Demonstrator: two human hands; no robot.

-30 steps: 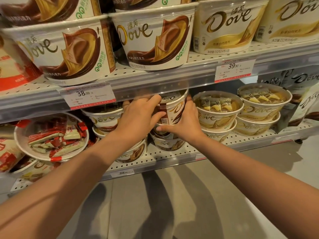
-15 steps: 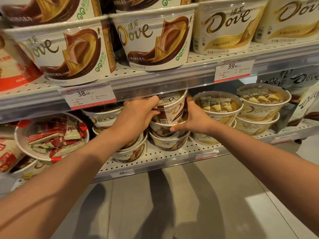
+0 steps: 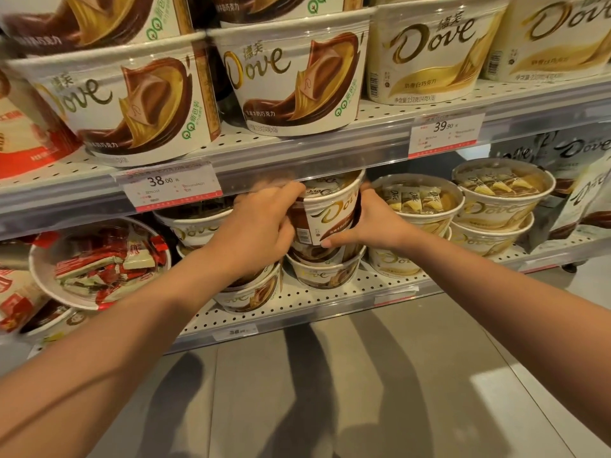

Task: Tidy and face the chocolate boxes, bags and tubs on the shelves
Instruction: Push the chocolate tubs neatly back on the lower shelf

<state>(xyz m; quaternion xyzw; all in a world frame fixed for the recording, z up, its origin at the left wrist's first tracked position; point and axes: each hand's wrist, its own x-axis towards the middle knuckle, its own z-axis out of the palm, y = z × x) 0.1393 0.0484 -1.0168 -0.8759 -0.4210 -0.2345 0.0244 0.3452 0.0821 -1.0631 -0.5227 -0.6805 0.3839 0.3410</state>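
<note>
Centrally, the white perforated metal lower shelf carries rows of stacked chocolate tubs beneath the upper shelf's clear price rail. The round white-and-brown paper Dove tub with clear lid sits atop the stack, resting on the lower white Dove tub, and is tipped so that its lid leans back under the rail; its axis therefore runs upward and away from the viewer. Its printed logo faces front and slightly right, while the barcode panel shows at the left edge. The tub lies directly between the two hands. The left hand wraps the tub's left wall, fingers curled over the rim, though motion blur hides their tips. The right hand clasps the right wall, thumb laid across the lower front. Both hands sit equally near. Judged from this, the next move is a small turn about the axis, then levelling the tub on its stack.
</note>
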